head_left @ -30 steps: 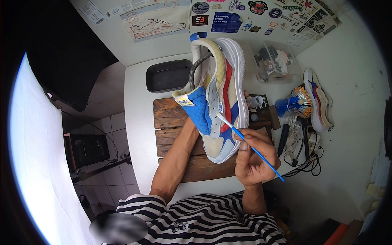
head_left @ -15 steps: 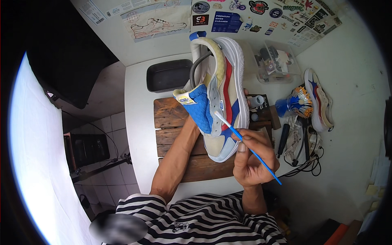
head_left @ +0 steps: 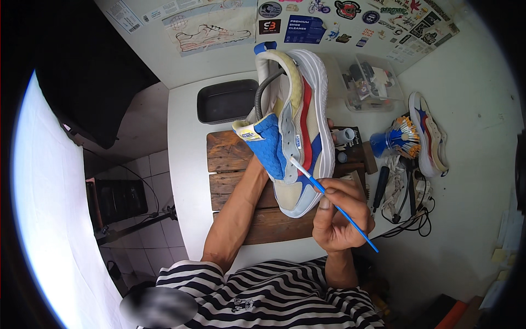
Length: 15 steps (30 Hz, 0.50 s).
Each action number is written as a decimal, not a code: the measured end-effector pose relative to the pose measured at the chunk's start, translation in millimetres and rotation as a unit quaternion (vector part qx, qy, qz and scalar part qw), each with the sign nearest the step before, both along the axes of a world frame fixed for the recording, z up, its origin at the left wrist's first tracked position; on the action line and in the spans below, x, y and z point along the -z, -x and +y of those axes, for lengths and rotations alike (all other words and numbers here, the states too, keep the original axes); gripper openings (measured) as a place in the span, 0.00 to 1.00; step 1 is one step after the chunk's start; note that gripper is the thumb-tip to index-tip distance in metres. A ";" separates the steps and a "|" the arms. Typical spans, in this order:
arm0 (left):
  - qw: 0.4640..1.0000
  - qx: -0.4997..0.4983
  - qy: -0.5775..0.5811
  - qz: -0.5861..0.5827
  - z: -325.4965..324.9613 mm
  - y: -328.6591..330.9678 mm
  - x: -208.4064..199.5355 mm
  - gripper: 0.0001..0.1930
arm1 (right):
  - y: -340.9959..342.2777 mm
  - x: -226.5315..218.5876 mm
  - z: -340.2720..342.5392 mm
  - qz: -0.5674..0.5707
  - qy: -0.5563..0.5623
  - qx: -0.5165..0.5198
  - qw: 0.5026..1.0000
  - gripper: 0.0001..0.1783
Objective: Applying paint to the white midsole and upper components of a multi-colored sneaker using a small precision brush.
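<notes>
Shoe (head_left: 290,131): one, low-cut, held above the wooden board (head_left: 224,189) on the white table (head_left: 183,164), toe near, heel far. Cream upper; red band and blue panels along the right flank; thick white sole (head_left: 323,109) turned right; pale grey-blue toe edge. Collar padded, yellowed. Tongue (head_left: 266,137) bright blue, textured, flopped to the left. Grey eyelet strip (head_left: 289,126) with open holes. Grey coiled rod (head_left: 264,90) arching out of the opening.

Brush (head_left: 350,221): one, slim blue handle, white tip set on the near part of the eyelet strip.

Hands: two. Right hand (head_left: 337,227), brush pinched between thumb and fingers, other fingers curled. Left hand (head_left: 330,124), holding the shoe from beneath, mostly hidden; a fingertip shows at the right edge of the sole, the spread of the rest cannot be told.

Alongside: matching shoe (head_left: 430,134), far right.

Change from half a second ago: brush tip slightly nearer along the strip, handle end likewise; shoe and left forearm practically unmoved.
</notes>
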<state>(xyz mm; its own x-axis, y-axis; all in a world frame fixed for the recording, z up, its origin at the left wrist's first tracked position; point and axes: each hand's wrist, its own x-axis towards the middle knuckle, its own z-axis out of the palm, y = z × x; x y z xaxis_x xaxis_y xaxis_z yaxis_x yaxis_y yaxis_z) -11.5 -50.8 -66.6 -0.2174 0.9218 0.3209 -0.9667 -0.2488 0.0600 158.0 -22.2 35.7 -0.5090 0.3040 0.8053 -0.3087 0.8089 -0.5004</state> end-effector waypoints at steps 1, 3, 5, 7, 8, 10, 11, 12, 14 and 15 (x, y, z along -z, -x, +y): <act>1.000 0.012 -0.014 -0.016 0.6 -0.4 -1.5 0.37 | 1.0 -0.7 -0.3 -0.001 0.000 0.001 1.000 0.08; 0.999 0.019 0.009 -0.030 0.1 1.0 5.7 0.37 | 5.7 -4.1 -2.7 0.001 -0.017 0.002 1.000 0.08; 0.998 0.026 0.032 -0.044 0.5 2.0 12.0 0.37 | 4.6 -4.4 -1.6 -0.009 -0.021 -0.001 1.000 0.08; 0.998 -0.019 0.056 0.018 1.2 3.3 15.1 0.37 | 4.5 -3.8 -1.6 -0.018 -0.025 -0.005 1.000 0.09; 0.998 -0.018 0.055 0.017 1.4 2.2 11.8 0.37 | 2.8 -2.9 -1.9 -0.010 -0.019 -0.001 1.000 0.09; 0.999 0.017 -0.008 -0.031 1.2 -0.2 2.4 0.37 | 2.3 -2.3 -1.5 -0.003 -0.013 0.004 1.000 0.09; 0.999 0.019 -0.009 -0.032 2.6 -1.5 3.6 0.37 | 4.2 -2.5 -1.2 -0.005 -0.023 0.006 1.000 0.09; 0.999 0.022 0.000 -0.040 1.7 -1.9 3.9 0.37 | 5.6 -3.5 -2.1 -0.005 -0.033 0.005 0.999 0.09; 0.999 0.018 0.010 -0.046 -1.1 0.6 4.6 0.37 | 3.2 -3.2 -2.3 -0.010 -0.028 -0.004 1.000 0.09; 1.000 -0.007 0.013 -0.016 -2.4 1.9 5.0 0.37 | 2.9 -3.3 -2.6 -0.016 -0.025 -0.009 1.000 0.09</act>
<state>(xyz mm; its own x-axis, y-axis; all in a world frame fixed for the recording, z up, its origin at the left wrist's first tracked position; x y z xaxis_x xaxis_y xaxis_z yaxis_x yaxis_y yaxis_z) -13.4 -53.3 -71.6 -0.2410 0.9266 0.2886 -0.9644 -0.2620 0.0360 155.1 -24.9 39.0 -0.5404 0.2540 0.8022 -0.3085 0.8272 -0.4697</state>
